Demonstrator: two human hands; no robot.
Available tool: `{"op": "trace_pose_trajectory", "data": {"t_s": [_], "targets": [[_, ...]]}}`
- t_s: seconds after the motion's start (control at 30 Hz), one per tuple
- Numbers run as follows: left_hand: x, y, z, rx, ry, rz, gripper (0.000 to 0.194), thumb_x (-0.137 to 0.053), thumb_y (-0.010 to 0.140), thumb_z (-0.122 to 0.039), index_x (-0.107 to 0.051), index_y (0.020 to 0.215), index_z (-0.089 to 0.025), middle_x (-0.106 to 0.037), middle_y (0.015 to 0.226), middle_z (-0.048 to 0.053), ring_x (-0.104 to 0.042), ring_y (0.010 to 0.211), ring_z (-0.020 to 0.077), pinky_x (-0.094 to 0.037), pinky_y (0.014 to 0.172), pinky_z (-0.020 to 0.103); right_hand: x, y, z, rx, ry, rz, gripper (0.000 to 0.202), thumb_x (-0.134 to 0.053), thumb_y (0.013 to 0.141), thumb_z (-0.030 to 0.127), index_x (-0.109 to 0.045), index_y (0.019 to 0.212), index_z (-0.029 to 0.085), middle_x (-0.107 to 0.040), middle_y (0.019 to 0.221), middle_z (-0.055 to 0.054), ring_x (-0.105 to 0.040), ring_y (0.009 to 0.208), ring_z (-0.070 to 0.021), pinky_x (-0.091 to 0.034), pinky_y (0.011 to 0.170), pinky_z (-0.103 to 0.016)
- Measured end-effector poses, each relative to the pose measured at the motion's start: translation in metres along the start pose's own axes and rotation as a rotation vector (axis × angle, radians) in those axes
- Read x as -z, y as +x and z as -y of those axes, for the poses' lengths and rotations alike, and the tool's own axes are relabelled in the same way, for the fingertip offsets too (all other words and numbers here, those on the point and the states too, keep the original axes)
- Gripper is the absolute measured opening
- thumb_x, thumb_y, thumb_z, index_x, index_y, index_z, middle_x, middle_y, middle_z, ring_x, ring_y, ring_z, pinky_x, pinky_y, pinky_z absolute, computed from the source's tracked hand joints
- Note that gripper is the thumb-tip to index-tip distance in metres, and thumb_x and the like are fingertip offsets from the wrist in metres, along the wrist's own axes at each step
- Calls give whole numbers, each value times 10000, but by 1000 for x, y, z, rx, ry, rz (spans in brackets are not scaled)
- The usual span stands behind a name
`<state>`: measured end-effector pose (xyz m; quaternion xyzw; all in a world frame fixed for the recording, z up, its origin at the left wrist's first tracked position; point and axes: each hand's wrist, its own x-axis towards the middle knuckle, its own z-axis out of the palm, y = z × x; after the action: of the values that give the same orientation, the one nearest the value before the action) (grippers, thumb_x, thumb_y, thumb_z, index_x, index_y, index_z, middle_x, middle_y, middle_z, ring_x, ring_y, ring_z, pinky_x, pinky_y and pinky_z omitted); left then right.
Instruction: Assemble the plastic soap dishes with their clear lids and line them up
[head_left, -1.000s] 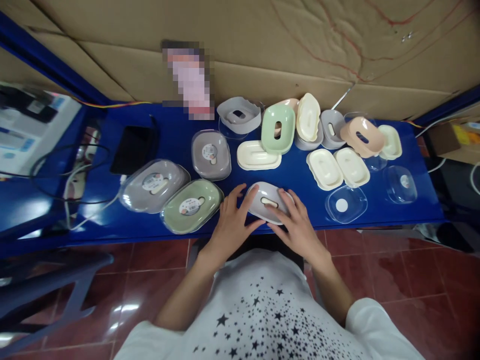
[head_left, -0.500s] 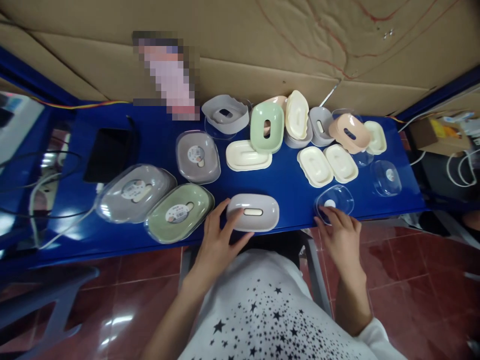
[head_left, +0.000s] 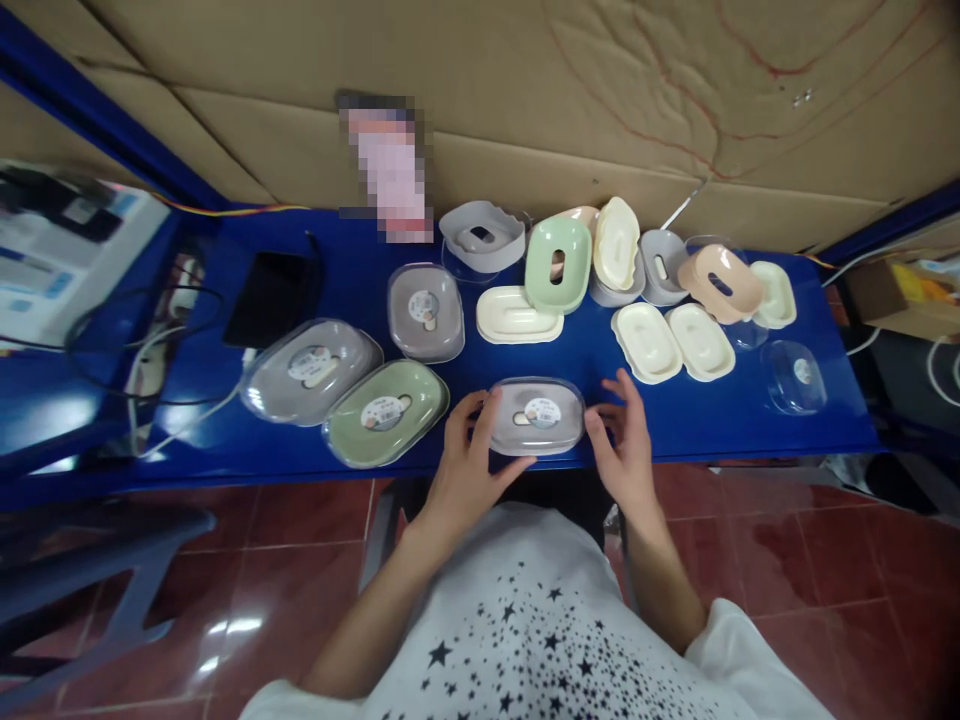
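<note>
Bare blue table [head_left: 682, 420] opens at three o'clock past my right hand [head_left: 622, 440]; at ten o'clock, a lidded green dish [head_left: 382, 415] blocks my left [head_left: 465, 465].

Nothing can be read: the round stickers [head_left: 543, 413] on the clear lids [head_left: 570, 430] seem to carry print and barcodes, too small to make out.

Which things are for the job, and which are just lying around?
Probably for the job:
- lidded grey dish between the hands
- lidded green dish
- cream trays
- loose clear lid

Probably just lying about:
- black flat device
- cardboard box
</note>
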<state>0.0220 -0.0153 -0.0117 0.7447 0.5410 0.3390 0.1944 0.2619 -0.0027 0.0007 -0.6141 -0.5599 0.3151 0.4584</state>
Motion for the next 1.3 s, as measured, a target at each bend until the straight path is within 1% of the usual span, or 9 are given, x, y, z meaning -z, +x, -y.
{"op": "trace_pose_trajectory", "data": {"t_s": [0.13,0.23,0.3,0.5,0.83,0.97,1.07,1.2,1.3], "targets": [[1,1,2,-47,41,3,933,-828,931,-442,-309,1699,-332,-395,1687,202,-569,1425,388,-584,1113,553,-3,-4,9,215,-217,154,546,-554,1104,367,-451,1638,415,-388,1740,-67,-509,1526,-313,-559,1177,-558],[6,3,6,-78,44,9,946,-800,950,-467,-265,1717,-323,-427,1692,196,-536,1489,392,-554,1163,576,-5,-5,14,413,-383,348,629,-616,1082,345,-406,1667,445,-376,1758,-8,-303,1655,-335,-430,1291,-621],[11,3,9,-110,37,43,908,-759,989,-438,-242,1727,-323,-426,1707,183,-528,1516,368,-553,1179,552,-5,-6,10,510,-459,377,703,-657,1063,335,-362,1693,434,-377,1759,-8,-244,1674,-344,-406,1307,-631],[21,-4,15,-153,3,66,739,-699,1043,-309,-343,1690,-325,-444,1712,146,-595,1473,299,-574,1180,480,-2,-12,-13,696,-568,308,796,-749,1007,326,-363,1696,421,-495,1686,-52,-317,1639,-374,-497,1234,-627],[15,1,13,-181,3,67,636,-661,1069,-321,-389,1643,-330,-478,1664,157,-606,1450,293,-624,1109,464,7,-19,-20,714,-635,209,643,-777,985,301,-558,1569,459,-648,1541,-32,-492,1523,-353,-556,1149,-603],[15,-5,11,-112,51,-36,600,-763,1004,-358,-489,1531,-273,-465,1607,190,-563,1466,341,-607,1118,515,13,19,-1,729,-496,454,554,-577,1090,478,-498,1630,386,-653,1548,-43,-526,1482,-328,-528,1158,-573],[17,-14,4,-114,145,-162,539,-828,950,-315,-556,1408,-238,-496,1541,192,-568,1433,359,-605,1095,519,0,70,13,695,-419,495,510,-357,1160,418,-474,1647,318,-669,1532,-55,-595,1407,-276,-501,1171,-530],[17,-27,-4,-140,234,-231,410,-826,935,-235,-595,1273,-227,-632,1373,153,-656,1276,318,-598,1041,478,-30,114,17,640,-643,490,533,-425,1141,391,-498,1623,174,-591,1607,-148,-527,1478,-336,-425,1207,-566],[13,-28,1,-116,272,-313,420,-835,921,-215,-600,1269,-229,-653,1334,147,-661,1256,314,-581,1027,470,-29,107,9,676,-741,508,475,-500,1122,366,-585,1544,166,-634,1557,-161,-576,1419,-336,-425,1182,-547]]}}
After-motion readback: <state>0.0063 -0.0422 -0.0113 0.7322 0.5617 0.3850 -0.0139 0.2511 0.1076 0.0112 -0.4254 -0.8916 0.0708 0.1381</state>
